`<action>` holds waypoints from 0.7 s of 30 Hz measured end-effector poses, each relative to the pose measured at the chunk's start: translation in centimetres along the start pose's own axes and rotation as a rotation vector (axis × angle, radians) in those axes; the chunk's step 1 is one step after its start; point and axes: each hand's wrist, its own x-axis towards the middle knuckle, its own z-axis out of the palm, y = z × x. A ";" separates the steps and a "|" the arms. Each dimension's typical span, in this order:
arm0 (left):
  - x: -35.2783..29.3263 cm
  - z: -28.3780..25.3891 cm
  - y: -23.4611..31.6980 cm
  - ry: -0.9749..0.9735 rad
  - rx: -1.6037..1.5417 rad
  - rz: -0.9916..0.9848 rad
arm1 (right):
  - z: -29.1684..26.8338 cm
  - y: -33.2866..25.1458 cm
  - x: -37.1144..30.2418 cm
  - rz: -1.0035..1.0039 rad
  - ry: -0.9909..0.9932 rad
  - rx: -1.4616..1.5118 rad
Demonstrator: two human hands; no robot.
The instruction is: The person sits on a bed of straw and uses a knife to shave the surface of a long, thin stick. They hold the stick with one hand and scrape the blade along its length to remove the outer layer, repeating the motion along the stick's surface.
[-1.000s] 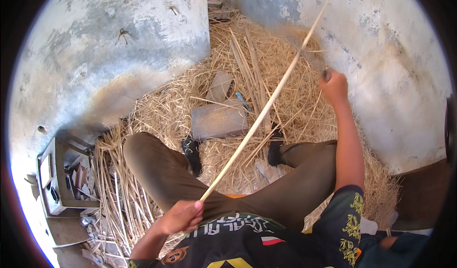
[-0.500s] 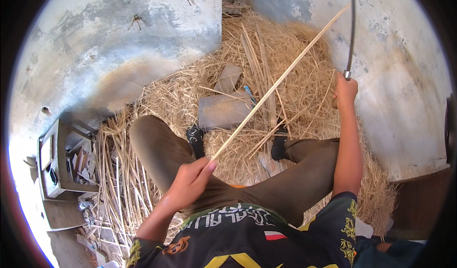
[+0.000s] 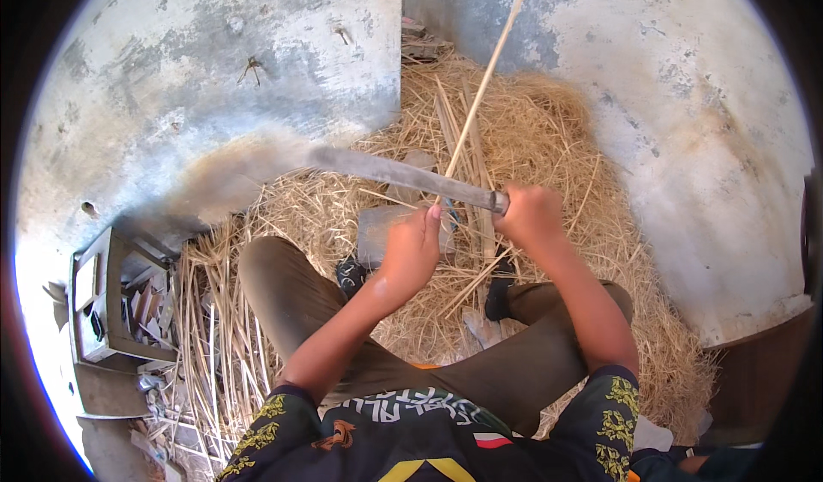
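My left hand (image 3: 410, 249) is closed round the near end of a long, thin bamboo strip (image 3: 483, 89). The strip slants up and away past the top edge of the view. In my closed right hand (image 3: 533, 216) is a machete (image 3: 403, 173) with a long grey blade and a metal collar; its handle is hidden by the fingers. The blade points left and lies across the strip just beyond my left fingertips. Whether it touches the strip I cannot tell. A wooden block (image 3: 375, 235) sits on the shavings below my hands.
Piled shavings (image 3: 549, 131) cover the floor around my bent legs. Long bamboo strips (image 3: 219, 336) lie at the left beside a wooden cabinet (image 3: 111, 293) holding scraps. Worn walls (image 3: 214, 71) meet at the far corner. Part of another person (image 3: 694, 463) shows at the lower right.
My right hand has come in from the far right, and the machete has swung from upright to pointing left across the strip. My left hand has moved forward and right with the strip.
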 end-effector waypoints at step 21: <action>-2.8 -1.4 0.4 -0.092 0.196 -0.032 | 0.0 4.6 4.4 0.408 0.089 0.024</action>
